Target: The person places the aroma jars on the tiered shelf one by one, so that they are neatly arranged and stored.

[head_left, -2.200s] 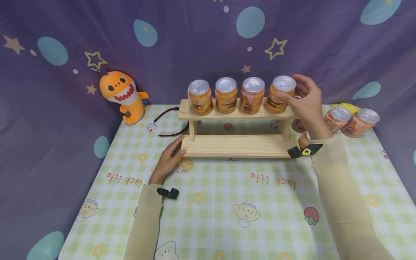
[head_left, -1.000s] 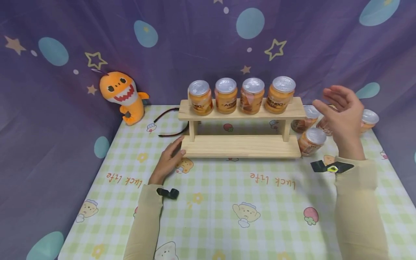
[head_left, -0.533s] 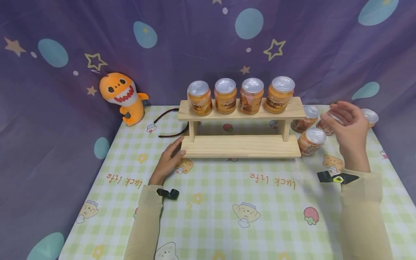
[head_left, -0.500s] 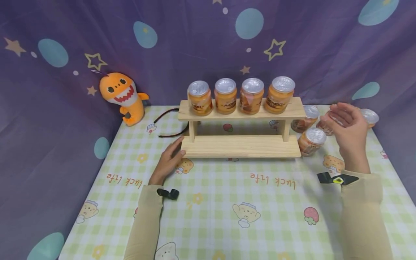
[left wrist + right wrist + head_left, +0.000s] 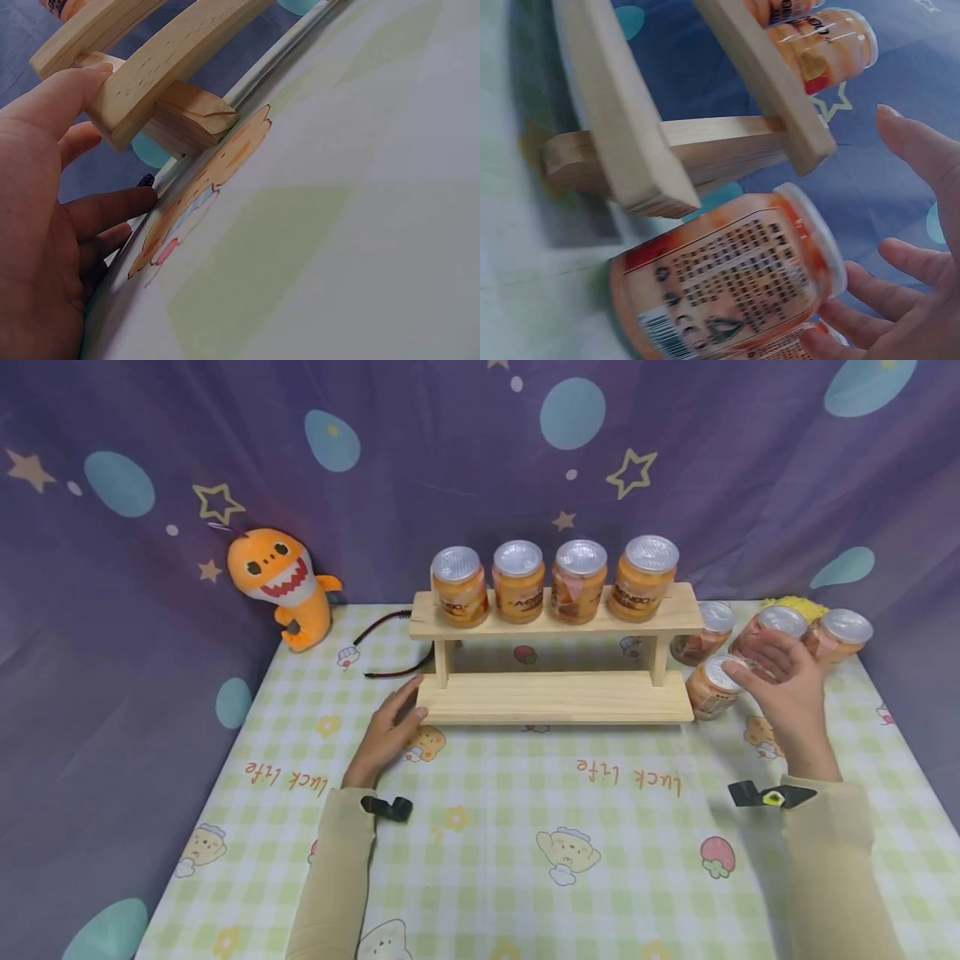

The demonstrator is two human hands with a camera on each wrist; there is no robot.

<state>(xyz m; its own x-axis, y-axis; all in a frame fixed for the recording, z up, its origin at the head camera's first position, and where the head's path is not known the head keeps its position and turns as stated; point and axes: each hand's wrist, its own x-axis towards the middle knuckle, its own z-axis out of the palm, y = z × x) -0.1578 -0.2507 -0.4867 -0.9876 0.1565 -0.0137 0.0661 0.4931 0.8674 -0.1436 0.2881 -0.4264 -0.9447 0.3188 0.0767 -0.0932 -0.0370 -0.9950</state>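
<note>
Several orange jars with silver lids stand in a row on the upper tier of a two-tier wooden shelf; the rightmost is one jar. My left hand rests at the shelf's left end; its thumb touches the lower board's end, and the other fingers are loose. My right hand hovers beside the nearest jar at the shelf's right, thumb and fingers spread. In the right wrist view, the fingertips are near the lid of that jar; whether they touch it I cannot tell.
More jars stand behind it: one by the shelf, one partly hidden by my fingers, one farther right. A yellow fuzzy thing is behind them. An orange shark plush leans at the back left. A dark cord lies behind the shelf.
My right hand has let go of the rightmost jar on the upper tier, moved right, then come down toward the jar beside the shelf. The left hand has stayed put.
</note>
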